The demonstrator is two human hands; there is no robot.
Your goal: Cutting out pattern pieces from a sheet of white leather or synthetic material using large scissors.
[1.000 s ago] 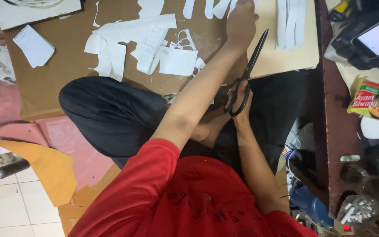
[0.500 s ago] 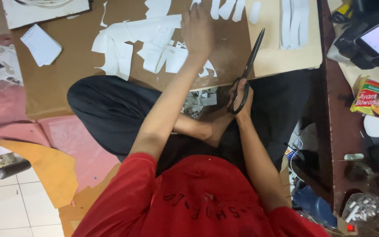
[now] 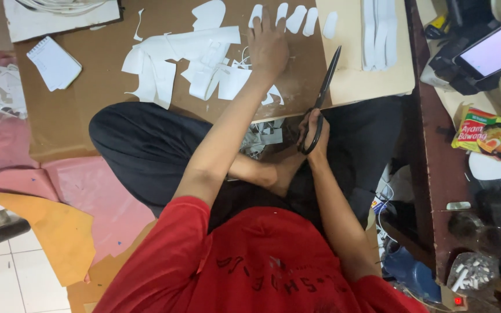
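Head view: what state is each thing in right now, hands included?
Left hand: fingers spread, pressing flat on white paper pieces.
Right hand: gripping the scissors' handles.
Scissors: blades closed, pointing away over the brown board.
Spiral notepad: closed, lying flat.
Phone screen: lit.
Snack packet: looks unopened.

White tiled floor (image 3: pixel 7 272) at lower left; dark wooden table (image 3: pixel 430 191) on the right; pink sheets (image 3: pixel 88 191) spread between.

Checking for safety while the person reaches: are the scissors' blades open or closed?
Closed. The scissors, held by the handles in the right hand, show one thin dark line over the cardboard, with no gap between the blades.
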